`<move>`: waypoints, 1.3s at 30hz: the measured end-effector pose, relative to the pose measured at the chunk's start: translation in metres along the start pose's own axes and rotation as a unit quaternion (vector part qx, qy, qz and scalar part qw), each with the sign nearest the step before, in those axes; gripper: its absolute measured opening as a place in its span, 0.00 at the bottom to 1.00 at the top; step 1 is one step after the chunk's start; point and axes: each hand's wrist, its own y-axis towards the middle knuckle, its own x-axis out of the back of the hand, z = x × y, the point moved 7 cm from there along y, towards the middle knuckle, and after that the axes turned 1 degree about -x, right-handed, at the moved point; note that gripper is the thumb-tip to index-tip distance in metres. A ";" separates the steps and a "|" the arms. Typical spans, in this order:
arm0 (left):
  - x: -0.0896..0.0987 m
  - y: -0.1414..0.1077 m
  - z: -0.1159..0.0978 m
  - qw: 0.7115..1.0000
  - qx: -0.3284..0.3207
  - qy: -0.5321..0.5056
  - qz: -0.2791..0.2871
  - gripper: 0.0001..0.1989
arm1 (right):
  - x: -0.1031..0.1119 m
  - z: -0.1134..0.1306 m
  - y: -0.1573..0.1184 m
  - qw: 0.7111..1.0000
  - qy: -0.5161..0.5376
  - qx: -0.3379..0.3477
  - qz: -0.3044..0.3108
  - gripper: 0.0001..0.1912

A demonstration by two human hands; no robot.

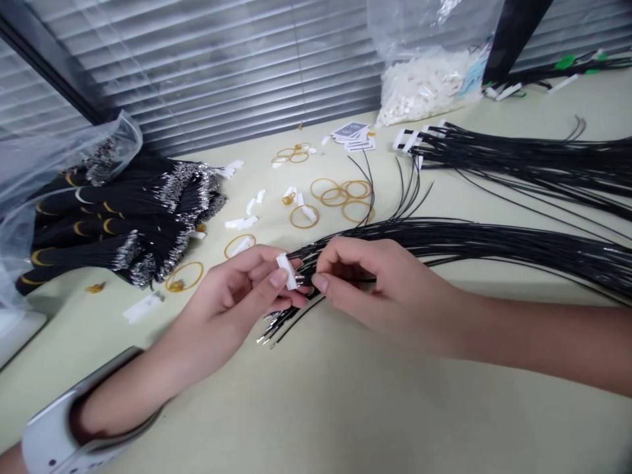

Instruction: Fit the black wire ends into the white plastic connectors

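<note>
Between the thumb and fingers of my left hand (237, 303) is a small white plastic connector housing (287, 270). My right hand (380, 280) pinches a thin black wire (363, 280) just to the right of it. The wire's metal terminal (300, 279) is at the housing's right side; I cannot tell whether it is inside. Behind and beneath both hands runs a long bundle of black wires (469, 240). Several bare wire ends with metal terminals (266, 340) stick out below my left fingers.
Rubber bands (340, 194) and loose white housings (241, 222) lie beyond my hands. Bundled black wires with metal ends (148, 204) are at left. A bag of white housings (424, 85) stands by the blinds, near playing cards (351, 131). More wires with white housings (494, 151) lie right.
</note>
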 end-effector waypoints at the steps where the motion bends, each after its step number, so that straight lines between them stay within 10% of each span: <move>1: 0.001 0.000 0.000 1.000 0.003 0.001 -0.003 0.05 | 0.000 0.000 0.000 1.000 -0.003 0.001 -0.003 0.06; 39: 0.001 -0.001 -0.003 0.999 -0.018 0.019 -0.036 0.04 | 0.008 0.005 -0.007 0.997 -0.026 0.034 -0.067 0.07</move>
